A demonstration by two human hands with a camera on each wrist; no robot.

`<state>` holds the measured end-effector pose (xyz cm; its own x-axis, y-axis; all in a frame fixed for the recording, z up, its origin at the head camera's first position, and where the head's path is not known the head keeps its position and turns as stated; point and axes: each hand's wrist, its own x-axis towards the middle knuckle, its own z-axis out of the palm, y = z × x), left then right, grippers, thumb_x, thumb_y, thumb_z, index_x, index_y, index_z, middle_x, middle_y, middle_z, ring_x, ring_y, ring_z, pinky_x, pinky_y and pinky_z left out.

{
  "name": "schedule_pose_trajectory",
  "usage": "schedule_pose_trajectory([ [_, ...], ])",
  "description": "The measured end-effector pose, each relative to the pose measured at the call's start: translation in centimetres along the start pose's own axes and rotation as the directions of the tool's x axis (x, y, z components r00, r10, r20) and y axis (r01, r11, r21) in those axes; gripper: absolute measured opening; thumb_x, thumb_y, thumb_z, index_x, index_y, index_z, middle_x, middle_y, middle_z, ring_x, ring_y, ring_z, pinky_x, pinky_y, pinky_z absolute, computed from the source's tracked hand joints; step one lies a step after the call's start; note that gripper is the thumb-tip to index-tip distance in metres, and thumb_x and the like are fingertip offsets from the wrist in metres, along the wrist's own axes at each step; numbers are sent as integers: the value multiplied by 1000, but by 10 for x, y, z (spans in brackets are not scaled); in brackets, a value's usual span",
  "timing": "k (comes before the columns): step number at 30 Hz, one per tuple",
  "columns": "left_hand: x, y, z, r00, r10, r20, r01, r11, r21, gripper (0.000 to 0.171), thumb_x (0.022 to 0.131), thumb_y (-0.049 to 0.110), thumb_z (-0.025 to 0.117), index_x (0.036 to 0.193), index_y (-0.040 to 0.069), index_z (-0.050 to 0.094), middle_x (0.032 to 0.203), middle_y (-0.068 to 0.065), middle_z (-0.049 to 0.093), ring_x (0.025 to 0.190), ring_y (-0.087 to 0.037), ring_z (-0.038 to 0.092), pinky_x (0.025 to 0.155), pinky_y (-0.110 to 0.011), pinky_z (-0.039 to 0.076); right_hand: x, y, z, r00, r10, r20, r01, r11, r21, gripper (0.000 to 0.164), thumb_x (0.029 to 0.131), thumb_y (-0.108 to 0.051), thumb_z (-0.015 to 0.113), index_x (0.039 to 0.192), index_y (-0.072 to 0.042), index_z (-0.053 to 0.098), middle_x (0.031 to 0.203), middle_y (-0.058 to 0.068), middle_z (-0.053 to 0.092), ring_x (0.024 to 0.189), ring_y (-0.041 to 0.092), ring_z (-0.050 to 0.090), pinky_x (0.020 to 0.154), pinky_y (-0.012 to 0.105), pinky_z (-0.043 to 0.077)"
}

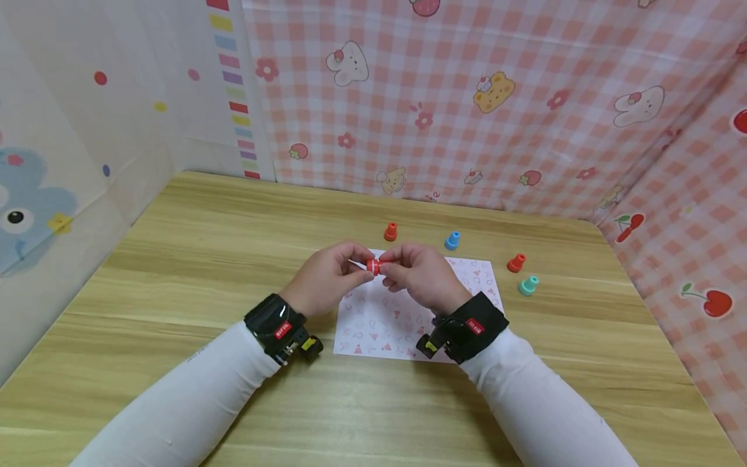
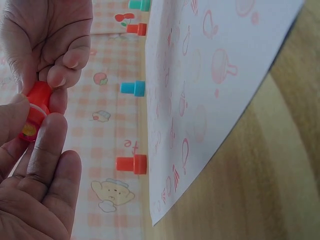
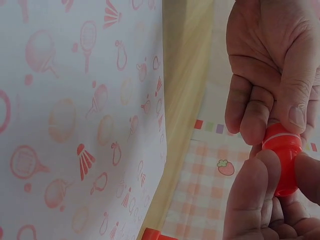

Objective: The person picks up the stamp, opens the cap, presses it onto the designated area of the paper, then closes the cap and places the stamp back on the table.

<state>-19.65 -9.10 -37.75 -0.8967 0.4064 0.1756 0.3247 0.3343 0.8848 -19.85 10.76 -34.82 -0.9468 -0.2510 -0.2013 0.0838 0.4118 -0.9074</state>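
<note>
Above the printed paper, both hands pinch one red toy stamp (image 1: pixel 373 266) between them. My left hand (image 1: pixel 328 280) holds its wide end, where a white ring and a small yellow picture show in the left wrist view. The narrower handle of the red stamp (image 3: pixel 287 170) is between the thumb and fingers of my right hand (image 1: pixel 430 277). Under the hands lies a white sheet of paper (image 1: pixel 373 324), covered in red and faint orange prints of shuttlecocks, rackets and other small shapes.
Beyond the paper stand a red stamp (image 1: pixel 391 232) and a blue stamp (image 1: pixel 452 240). Right of the sheet are another red stamp (image 1: pixel 516 263) and a teal stamp (image 1: pixel 528 285). The wooden table (image 1: pixel 175 259) meets a checked cloth (image 1: pixel 379 117) at its back edge.
</note>
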Motion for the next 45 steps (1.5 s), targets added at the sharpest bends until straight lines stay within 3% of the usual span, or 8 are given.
schedule_pose_trajectory([
  [12, -1, 0, 0, 1000, -13, 6, 13, 1000, 20, 17, 88, 26, 67, 104, 23, 61, 94, 6, 63, 77, -11, 58, 63, -36, 51, -1, 4, 2, 1000, -1, 8, 1, 1000, 1, 10, 90, -20, 65, 98, -15, 66, 98, 13, 68, 81, 26, 63, 79, 44, 53],
  [23, 0, 1, 0, 1000, 8, -2, -8, 1000, 9, 15, 85, 20, 70, 98, 21, 62, 89, 5, 64, 78, -10, 59, 66, -33, 53, -3, 0, 3, 1000, -14, -3, 14, 997, -73, 7, 90, -19, 65, 95, -16, 67, 91, 11, 68, 76, 21, 62, 79, 50, 51],
  [35, 0, 1, 3, 1000, 26, -6, -26, 1000, -7, 16, 83, 20, 73, 96, 21, 62, 93, 5, 63, 80, -9, 59, 67, -33, 53, -8, 0, 5, 998, -55, -27, 51, 991, -121, 4, 88, -19, 67, 91, -17, 67, 83, 5, 68, 74, 18, 62, 76, 48, 52],
  [41, 0, 2, 6, 997, 36, 72, -35, 999, -3, 23, 85, 22, 71, 105, 22, 60, 102, 5, 61, 84, -7, 60, 72, -31, 54, -11, 1, -7, 998, -65, 10, 66, 984, -167, 6, 88, -21, 67, 93, -19, 67, 87, 7, 69, 75, 19, 62, 75, 49, 51],
  [45, 0, 0, 5, 993, 15, 114, -23, 997, 67, 36, 86, 32, 69, 117, 23, 55, 114, 3, 59, 89, -4, 58, 77, -31, 53, -11, 1, -24, 995, -101, -23, 92, 966, -240, 9, 89, -23, 66, 97, -20, 66, 88, 3, 68, 76, 18, 61, 70, 43, 50],
])
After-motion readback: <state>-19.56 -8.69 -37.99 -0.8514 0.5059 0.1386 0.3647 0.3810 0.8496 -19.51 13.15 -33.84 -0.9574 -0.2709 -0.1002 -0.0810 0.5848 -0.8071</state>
